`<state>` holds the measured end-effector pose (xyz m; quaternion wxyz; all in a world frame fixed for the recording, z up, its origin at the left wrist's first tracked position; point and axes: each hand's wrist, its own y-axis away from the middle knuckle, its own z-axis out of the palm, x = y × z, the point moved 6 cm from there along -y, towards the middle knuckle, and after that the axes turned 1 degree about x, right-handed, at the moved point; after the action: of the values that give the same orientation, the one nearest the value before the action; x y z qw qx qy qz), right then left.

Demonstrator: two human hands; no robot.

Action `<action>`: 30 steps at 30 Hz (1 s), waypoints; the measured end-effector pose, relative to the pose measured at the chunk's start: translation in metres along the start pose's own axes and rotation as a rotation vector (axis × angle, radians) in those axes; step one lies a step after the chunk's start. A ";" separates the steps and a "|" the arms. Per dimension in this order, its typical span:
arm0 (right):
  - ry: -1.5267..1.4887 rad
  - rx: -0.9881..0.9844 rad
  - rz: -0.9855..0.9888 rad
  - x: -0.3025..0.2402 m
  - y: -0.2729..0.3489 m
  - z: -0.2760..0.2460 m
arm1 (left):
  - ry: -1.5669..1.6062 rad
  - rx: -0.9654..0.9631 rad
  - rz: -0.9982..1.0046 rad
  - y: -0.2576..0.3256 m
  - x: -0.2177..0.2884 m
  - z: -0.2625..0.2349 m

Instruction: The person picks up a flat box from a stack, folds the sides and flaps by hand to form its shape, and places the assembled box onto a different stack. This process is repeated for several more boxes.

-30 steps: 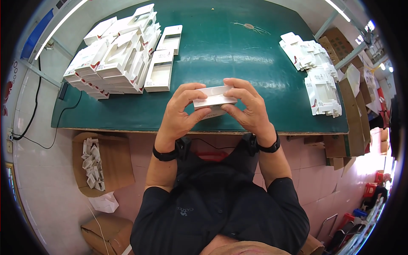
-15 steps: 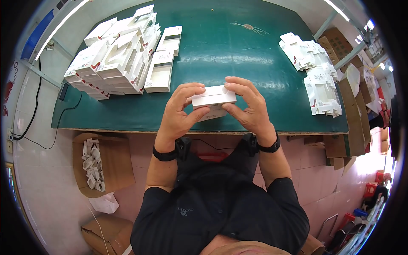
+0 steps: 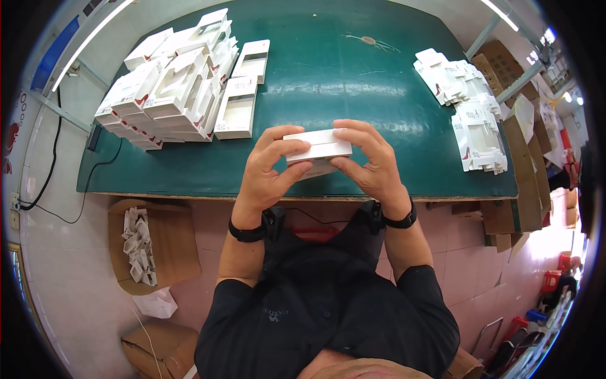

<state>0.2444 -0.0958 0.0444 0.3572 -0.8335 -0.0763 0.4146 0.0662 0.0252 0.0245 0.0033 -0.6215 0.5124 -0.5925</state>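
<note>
A small white carton (image 3: 320, 150) is held up over the front edge of the green table, with one narrow end face turned toward me. My left hand (image 3: 271, 163) grips its left side, thumb below on the near face and fingers along the top. On the right side my right hand (image 3: 368, 158) pinches it the same way, fingers on the top edge and thumb underneath. Most of the carton's lower body is hidden behind the end face and my thumbs.
Stacked white window cartons (image 3: 170, 82) stand at the table's left, with two single cartons (image 3: 237, 107) beside them. Flat unfolded cartons (image 3: 476, 126) lie at the right edge. A rubber band bundle (image 3: 368, 40) rests far back. An open cardboard box (image 3: 173, 246) with white pieces stands on the floor.
My left forefinger has shifted along the carton's top face toward the middle. Both hands have dipped very slightly with the carton, which stays in about the same place.
</note>
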 end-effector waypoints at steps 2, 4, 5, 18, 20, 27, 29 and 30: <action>-0.066 0.057 0.072 0.000 -0.001 0.001 | 0.062 0.061 0.011 0.000 0.003 -0.001; -0.037 0.050 0.056 -0.003 -0.001 0.001 | 0.087 0.096 0.017 0.000 0.007 -0.001; -0.003 0.047 0.045 -0.004 0.001 -0.001 | 0.065 0.106 0.012 -0.001 0.012 0.000; -0.230 -0.003 0.620 0.064 0.026 0.010 | -0.363 0.137 0.236 0.002 0.011 0.010; -0.307 -0.011 0.666 0.070 0.025 0.020 | -0.404 0.118 0.279 0.004 0.005 0.014; -0.627 -0.057 0.843 0.096 0.013 0.047 | -0.392 0.145 0.207 0.016 -0.008 0.007; -0.628 -0.037 0.874 0.107 0.001 0.049 | -0.404 0.216 0.145 0.029 -0.021 -0.006; -0.629 -0.026 0.889 0.113 -0.006 0.051 | -0.417 0.283 0.082 0.038 -0.033 -0.016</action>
<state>0.2800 -0.0164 -0.0442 0.0972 -0.6254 0.1752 0.7541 0.0374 0.0376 -0.0182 0.2201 -0.7024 0.4372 -0.5167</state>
